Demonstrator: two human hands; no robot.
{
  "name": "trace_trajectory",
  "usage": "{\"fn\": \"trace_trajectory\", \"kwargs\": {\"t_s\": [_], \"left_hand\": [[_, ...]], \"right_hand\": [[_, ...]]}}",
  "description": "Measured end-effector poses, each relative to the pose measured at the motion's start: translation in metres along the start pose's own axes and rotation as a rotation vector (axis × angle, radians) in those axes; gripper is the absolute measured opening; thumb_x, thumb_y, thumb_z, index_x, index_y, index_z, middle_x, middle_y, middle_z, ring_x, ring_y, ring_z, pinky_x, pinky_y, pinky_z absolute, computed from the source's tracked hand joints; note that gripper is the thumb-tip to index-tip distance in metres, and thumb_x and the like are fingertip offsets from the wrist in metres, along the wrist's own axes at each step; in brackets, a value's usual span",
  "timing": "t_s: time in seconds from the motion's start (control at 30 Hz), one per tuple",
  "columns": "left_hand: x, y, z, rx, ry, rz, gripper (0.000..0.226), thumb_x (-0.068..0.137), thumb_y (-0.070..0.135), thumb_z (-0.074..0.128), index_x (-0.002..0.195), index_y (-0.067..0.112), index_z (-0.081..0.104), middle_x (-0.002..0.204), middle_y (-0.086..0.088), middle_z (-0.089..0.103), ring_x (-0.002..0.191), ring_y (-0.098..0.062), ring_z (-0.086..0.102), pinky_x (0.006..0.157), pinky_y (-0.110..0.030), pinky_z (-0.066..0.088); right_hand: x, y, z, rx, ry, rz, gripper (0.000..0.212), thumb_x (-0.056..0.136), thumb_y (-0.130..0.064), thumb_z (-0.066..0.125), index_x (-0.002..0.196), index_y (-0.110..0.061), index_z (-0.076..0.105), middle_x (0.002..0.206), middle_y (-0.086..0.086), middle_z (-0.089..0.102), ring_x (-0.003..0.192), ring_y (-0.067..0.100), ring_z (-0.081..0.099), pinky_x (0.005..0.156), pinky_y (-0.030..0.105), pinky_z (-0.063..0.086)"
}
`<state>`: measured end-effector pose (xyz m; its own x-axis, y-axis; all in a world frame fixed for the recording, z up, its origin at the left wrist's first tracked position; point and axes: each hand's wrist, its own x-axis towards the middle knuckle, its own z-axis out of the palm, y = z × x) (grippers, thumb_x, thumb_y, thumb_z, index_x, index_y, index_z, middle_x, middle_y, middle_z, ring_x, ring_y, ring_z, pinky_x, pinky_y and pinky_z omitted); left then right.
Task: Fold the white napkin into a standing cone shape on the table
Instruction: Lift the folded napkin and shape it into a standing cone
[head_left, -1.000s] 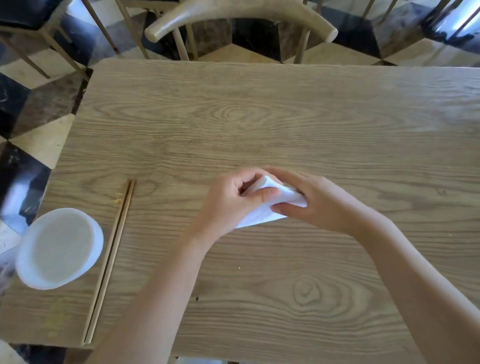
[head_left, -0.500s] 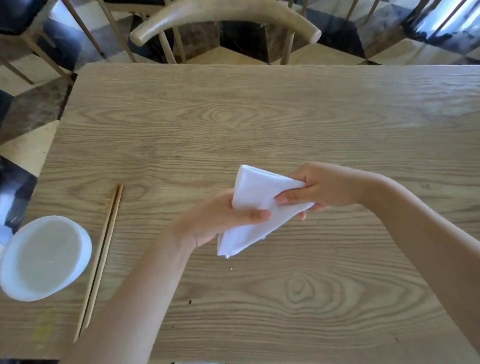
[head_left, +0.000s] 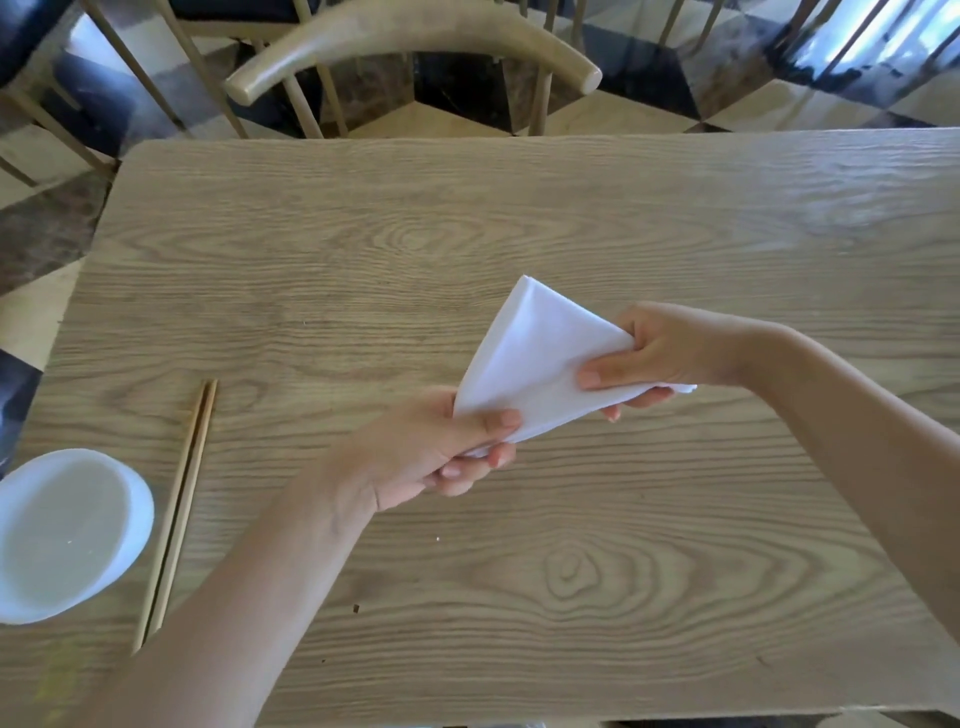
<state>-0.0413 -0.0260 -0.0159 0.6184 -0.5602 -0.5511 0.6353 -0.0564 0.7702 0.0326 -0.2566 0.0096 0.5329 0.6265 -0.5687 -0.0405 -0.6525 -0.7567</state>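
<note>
The white napkin (head_left: 535, 358) is folded into a flat triangle and held in the air above the middle of the wooden table (head_left: 467, 234). Its rounded tip points up and away from me. My left hand (head_left: 441, 452) pinches the napkin's lower left corner between thumb and fingers. My right hand (head_left: 660, 353) grips the lower right corner, thumb on top, fingers underneath. A small bit of cloth sticks out past my right fingers.
A white bowl (head_left: 67, 535) sits at the table's left edge, with a pair of wooden chopsticks (head_left: 179, 509) lying just right of it. A curved wooden chair back (head_left: 415, 36) stands beyond the far edge. Tiled floor shows around the table.
The napkin was pressed on the table under both hands; it has been lifted and spread into a wider triangle, my hands moving apart to its two lower corners.
</note>
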Motion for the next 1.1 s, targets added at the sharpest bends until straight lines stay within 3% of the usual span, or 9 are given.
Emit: {"fn": "trace_trajectory", "kwargs": {"t_s": [0.33, 0.43, 0.57, 0.67, 0.77, 0.83, 0.9, 1.0, 1.1], "left_hand": [[-0.062, -0.022, 0.007, 0.195, 0.297, 0.078, 0.035, 0.085, 0.037, 0.058, 0.066, 0.008, 0.05, 0.054, -0.003, 0.038, 0.042, -0.01, 0.024, 0.042, -0.016, 0.023], [-0.076, -0.031, 0.003, 0.106, 0.322, 0.114, 0.026, 0.085, 0.032, 0.052, 0.066, 0.015, 0.054, 0.056, 0.0, 0.042, 0.043, -0.009, 0.023, 0.042, -0.016, 0.023], [-0.091, -0.046, 0.003, -0.125, 0.388, 0.159, 0.017, 0.085, 0.032, 0.053, 0.076, 0.02, 0.06, 0.056, 0.003, 0.045, 0.041, -0.007, 0.022, 0.039, -0.016, 0.018], [-0.103, -0.057, 0.008, -0.197, 0.536, 0.178, 0.029, 0.083, 0.042, 0.051, 0.09, 0.014, 0.051, 0.056, 0.001, 0.048, 0.039, -0.007, 0.024, 0.036, -0.015, 0.019], [-0.115, -0.057, 0.02, -0.007, 0.74, 0.229, 0.028, 0.09, 0.047, 0.046, 0.084, 0.02, 0.053, 0.053, 0.003, 0.049, 0.038, -0.009, 0.028, 0.038, -0.017, 0.022], [-0.117, -0.059, 0.031, 0.212, 0.943, 0.272, 0.026, 0.095, 0.037, 0.042, 0.075, 0.023, 0.05, 0.047, 0.007, 0.048, 0.035, -0.004, 0.037, 0.042, -0.012, 0.028], [-0.117, -0.062, 0.038, 0.385, 1.089, 0.3, 0.014, 0.096, 0.028, 0.041, 0.085, 0.027, 0.051, 0.049, 0.007, 0.052, 0.043, -0.003, 0.052, 0.047, -0.011, 0.035], [-0.122, -0.068, 0.044, 0.567, 1.174, 0.298, 0.022, 0.095, 0.02, 0.045, 0.113, 0.03, 0.053, 0.067, 0.006, 0.062, 0.061, -0.006, 0.064, 0.058, -0.017, 0.046], [-0.13, -0.076, 0.044, 0.724, 1.218, 0.349, 0.029, 0.089, 0.011, 0.053, 0.117, 0.021, 0.053, 0.076, 0.006, 0.064, 0.065, -0.012, 0.064, 0.057, -0.02, 0.046]], "right_hand": [[0.026, 0.008, 0.005, 0.082, -0.213, -0.023, 0.021, 0.068, -0.044, 0.066, 0.071, -0.023, 0.067, 0.058, -0.012, 0.049, 0.057, 0.009, 0.042, 0.056, 0.013, 0.04], [0.037, 0.004, 0.01, 0.062, -0.213, -0.011, 0.027, 0.062, -0.046, 0.068, 0.071, -0.02, 0.069, 0.056, -0.014, 0.05, 0.053, 0.003, 0.046, 0.056, 0.01, 0.043], [0.056, -0.011, 0.021, 0.026, -0.199, -0.065, 0.045, 0.066, -0.04, 0.069, 0.083, 0.002, 0.065, 0.057, -0.008, 0.056, 0.051, 0.007, 0.043, 0.052, 0.013, 0.038], [0.064, -0.027, 0.031, 0.006, -0.211, -0.093, 0.033, 0.067, -0.042, 0.068, 0.073, -0.01, 0.068, 0.065, 0.007, 0.057, 0.051, 0.01, 0.04, 0.054, 0.02, 0.034], [0.07, -0.045, 0.037, -0.06, -0.17, -0.136, 0.011, 0.079, -0.031, 0.069, 0.069, -0.027, 0.072, 0.068, -0.003, 0.066, 0.056, 0.008, 0.05, 0.062, 0.019, 0.04], [0.076, -0.056, 0.043, -0.064, -0.014, -0.196, 0.022, 0.082, -0.02, 0.07, 0.07, -0.038, 0.072, 0.071, -0.015, 0.069, 0.064, -0.005, 0.058, 0.07, 0.013, 0.044], [0.08, -0.068, 0.052, -0.151, 0.121, -0.299, 0.021, 0.08, -0.011, 0.071, 0.089, -0.029, 0.071, 0.087, -0.009, 0.068, 0.073, -0.015, 0.057, 0.074, 0.005, 0.039], [0.081, -0.089, 0.065, -0.439, 0.145, -0.507, 0.026, 0.079, -0.005, 0.071, 0.105, -0.009, 0.069, 0.098, 0.0, 0.063, 0.093, 0.009, 0.056, 0.08, 0.006, 0.033], [0.078, -0.111, 0.075, -0.569, 0.083, -0.555, 0.025, 0.081, -0.002, 0.062, 0.102, -0.014, 0.07, 0.099, 0.0, 0.066, 0.094, 0.013, 0.055, 0.078, 0.01, 0.034]]}}
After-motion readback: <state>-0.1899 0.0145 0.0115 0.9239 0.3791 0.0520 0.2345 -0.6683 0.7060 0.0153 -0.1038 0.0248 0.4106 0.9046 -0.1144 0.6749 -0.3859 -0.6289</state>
